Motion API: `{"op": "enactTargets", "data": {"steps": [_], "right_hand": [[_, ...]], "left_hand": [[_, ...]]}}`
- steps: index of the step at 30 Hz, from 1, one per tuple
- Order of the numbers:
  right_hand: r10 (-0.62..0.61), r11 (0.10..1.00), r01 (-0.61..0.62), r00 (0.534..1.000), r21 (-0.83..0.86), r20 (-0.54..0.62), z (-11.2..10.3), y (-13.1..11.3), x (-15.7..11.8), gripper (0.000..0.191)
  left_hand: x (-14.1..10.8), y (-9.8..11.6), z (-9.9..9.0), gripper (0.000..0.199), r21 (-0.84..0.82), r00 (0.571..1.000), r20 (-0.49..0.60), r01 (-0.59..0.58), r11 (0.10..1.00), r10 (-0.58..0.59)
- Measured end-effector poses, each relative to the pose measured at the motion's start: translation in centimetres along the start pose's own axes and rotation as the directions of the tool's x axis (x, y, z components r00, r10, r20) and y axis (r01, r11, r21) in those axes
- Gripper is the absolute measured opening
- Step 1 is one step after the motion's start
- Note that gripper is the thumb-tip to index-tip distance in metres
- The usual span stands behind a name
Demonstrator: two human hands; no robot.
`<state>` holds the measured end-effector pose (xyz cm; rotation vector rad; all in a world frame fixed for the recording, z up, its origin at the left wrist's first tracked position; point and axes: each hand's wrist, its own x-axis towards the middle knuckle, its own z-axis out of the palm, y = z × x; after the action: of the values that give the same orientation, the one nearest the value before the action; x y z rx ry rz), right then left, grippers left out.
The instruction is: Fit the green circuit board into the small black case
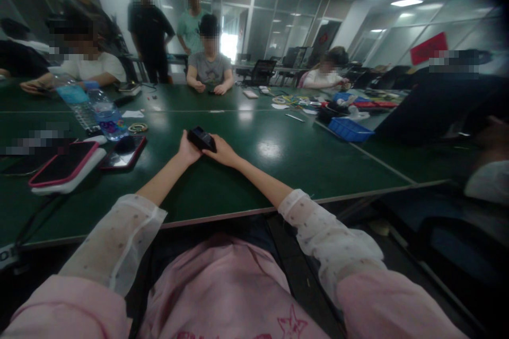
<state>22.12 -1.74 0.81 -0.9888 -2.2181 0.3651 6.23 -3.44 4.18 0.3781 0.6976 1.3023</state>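
Observation:
A small black box-like object [201, 139] is held between both my hands, just above the green table [254, 175]. My left hand [189, 149] wraps round its left side and underside. On the other side, my right hand [222, 151] grips the right end with its fingers against the edge. The object has a dark, slightly shiny top face; its details are too small to read.
Phones [124, 152], a pink-edged device [66, 163] and plastic bottles [106, 114] lie or stand at the left. A blue basket [350, 130] and cables [296, 101] are at the right. Several people sit or stand beyond the table.

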Motion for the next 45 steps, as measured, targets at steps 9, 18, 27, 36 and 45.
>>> {"op": "enactTargets", "data": {"steps": [9,18,27,36,45], "right_hand": [[0.006,1.0,-0.006,1.0,0.005,-0.016,-0.1,-0.3,-0.1,0.071],[0.05,0.999,-0.05,0.998,-0.013,-0.033,-0.1,-0.7,-0.3,0.063],[0.053,0.999,-0.053,0.998,-0.005,-0.033,-0.4,-1.1,-0.4,0.06],[0.065,0.998,-0.065,0.997,0.011,-0.048,-0.4,-1.3,-0.4,0.057],[0.092,0.996,-0.091,0.994,0.022,-0.056,-0.7,-1.6,-0.4,0.054]], "left_hand": [[-0.1,0.0,0.1,0.068,0.02,1.0,-0.005,0.002,1.0,-0.002],[0.2,0.0,-0.2,0.067,0.021,1.0,0.014,0.001,1.0,-0.001],[0.1,-0.1,-0.2,0.068,0.023,1.0,-0.001,0.004,1.0,-0.004],[0.2,-0.1,-0.2,0.065,0.033,1.0,-0.016,-0.013,0.999,0.014],[0.3,0.0,-0.4,0.069,0.042,1.0,0.0,0.009,0.999,-0.009]]}}
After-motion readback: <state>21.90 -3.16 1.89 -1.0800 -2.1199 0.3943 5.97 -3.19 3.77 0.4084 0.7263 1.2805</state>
